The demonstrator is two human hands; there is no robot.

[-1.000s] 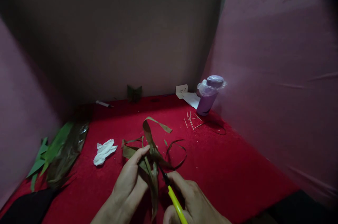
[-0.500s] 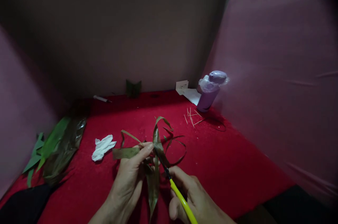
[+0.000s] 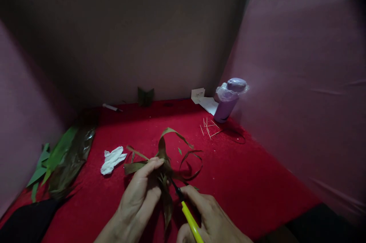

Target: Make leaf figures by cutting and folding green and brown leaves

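Note:
My left hand (image 3: pixel 140 193) is closed, its thumb and fingers pinching a folded piece of brownish-green leaf (image 3: pixel 162 147). Long leaf strips stick out of that piece: one arches up and away, others reach left, and one hangs down between my hands. My right hand (image 3: pixel 211 212) is wrapped around a yellow-handled tool (image 3: pixel 189 218) with a narrow dark front end. This end points up and left, against the lower right side of the leaf piece. Its tip is partly hidden by the leaf, so its exact kind cannot be told.
Crumpled white tissue (image 3: pixel 113 160) lies on the red cloth (image 3: pixel 246 178). Green and brown leaves (image 3: pixel 71 159) are at left, beside a black item (image 3: pixel 25 220). Toothpicks (image 3: pixel 209 127), white papers (image 3: pixel 208 105) and a purple container (image 3: pixel 225 107) stand at right, a folded leaf (image 3: pixel 145 96) behind.
The tool and right hand have shifted slightly down and left, its dark end now lower on the leaf. The leaf piece has turned a little, its upper strip swinging open to the right.

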